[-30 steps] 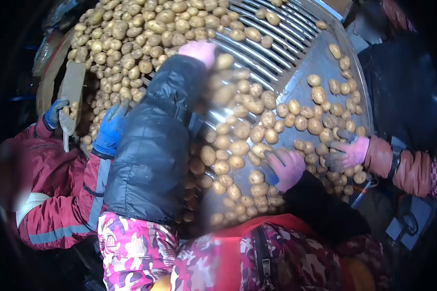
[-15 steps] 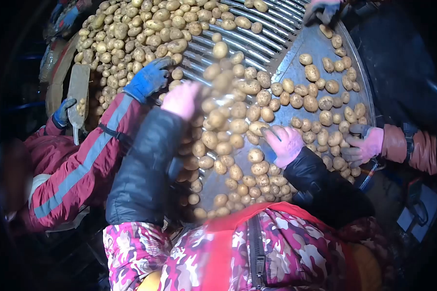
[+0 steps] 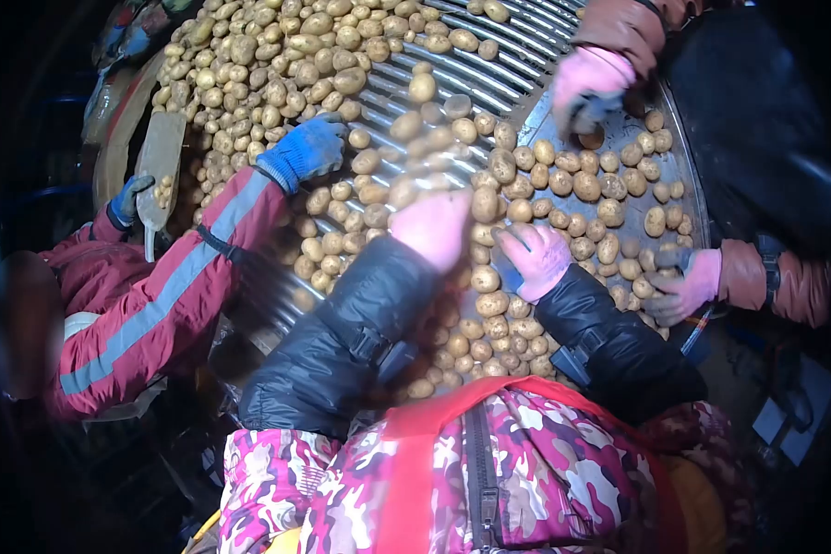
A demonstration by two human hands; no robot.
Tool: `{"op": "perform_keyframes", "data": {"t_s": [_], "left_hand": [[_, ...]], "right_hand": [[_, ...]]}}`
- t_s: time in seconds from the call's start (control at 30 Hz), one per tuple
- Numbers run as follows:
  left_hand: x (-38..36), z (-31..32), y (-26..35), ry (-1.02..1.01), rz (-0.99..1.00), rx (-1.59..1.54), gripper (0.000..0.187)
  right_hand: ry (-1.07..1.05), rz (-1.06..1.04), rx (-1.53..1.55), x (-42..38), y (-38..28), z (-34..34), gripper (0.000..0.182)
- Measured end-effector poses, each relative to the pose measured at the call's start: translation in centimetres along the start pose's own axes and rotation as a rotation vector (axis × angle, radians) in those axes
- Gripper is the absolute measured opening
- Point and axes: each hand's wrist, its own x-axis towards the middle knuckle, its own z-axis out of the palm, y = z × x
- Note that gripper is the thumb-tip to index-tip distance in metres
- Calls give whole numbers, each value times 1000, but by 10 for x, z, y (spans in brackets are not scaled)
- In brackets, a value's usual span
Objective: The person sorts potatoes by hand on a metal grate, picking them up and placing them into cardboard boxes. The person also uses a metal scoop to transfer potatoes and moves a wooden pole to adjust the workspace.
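Observation:
My left hand (image 3: 432, 229), in a pink glove, reaches across the potatoes near the middle; motion blurs it and its fingers are hidden from me. Several smeared potatoes (image 3: 423, 148) lie just beyond it on the metal bars. My right hand (image 3: 537, 262), in a pink glove with dark grey fingers, rests among the potatoes with fingers apart and slightly bent. Its fingertips touch or lie close to the potatoes beside it. Below the two hands, a cluster of potatoes (image 3: 495, 328) sits on the metal surface.
At left, a co-worker's blue-gloved hand (image 3: 307, 152) touches the potato heap (image 3: 249, 83), and their other hand holds a scoop (image 3: 162, 157). Pink-gloved co-worker hands work at the upper right (image 3: 593, 88) and the right edge (image 3: 685, 286). A slatted metal grate (image 3: 489, 78) runs behind.
My left hand has swept right and toward me, leaving bars exposed at left. My right hand has hardly moved. The upper-right co-worker's hand has come down over the potatoes.

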Motion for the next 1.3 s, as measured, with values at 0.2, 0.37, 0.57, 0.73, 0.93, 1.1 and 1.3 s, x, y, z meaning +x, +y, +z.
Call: {"op": "perform_keyframes", "data": {"t_s": [0.2, 0.37, 0.57, 0.73, 0.93, 1.1, 1.3], "left_hand": [[-52, 30, -1, 85, 7, -624, 74], [-66, -12, 21, -278, -151, -982, 91], [-12, -57, -39, 154, -34, -519, 37], [74, -41, -121, 31, -345, 146, 31], [72, -39, -106, 65, -397, 131, 32], [55, -58, -38, 296, -42, -48, 30], [106, -30, -26, -52, -46, 59, 23]], "right_hand": [[250, -90, 63, 1, -10, -13, 47], [-83, -25, 256, 13, -48, -29, 63], [82, 1, 234, 11, -27, -18, 29], [-44, -72, 185, 13, -27, -7, 23], [-42, -72, 189, 4, -26, -10, 32], [-21, -98, 165, 4, -26, -15, 40], [-97, -87, 124, 0, -28, -7, 49]]}}
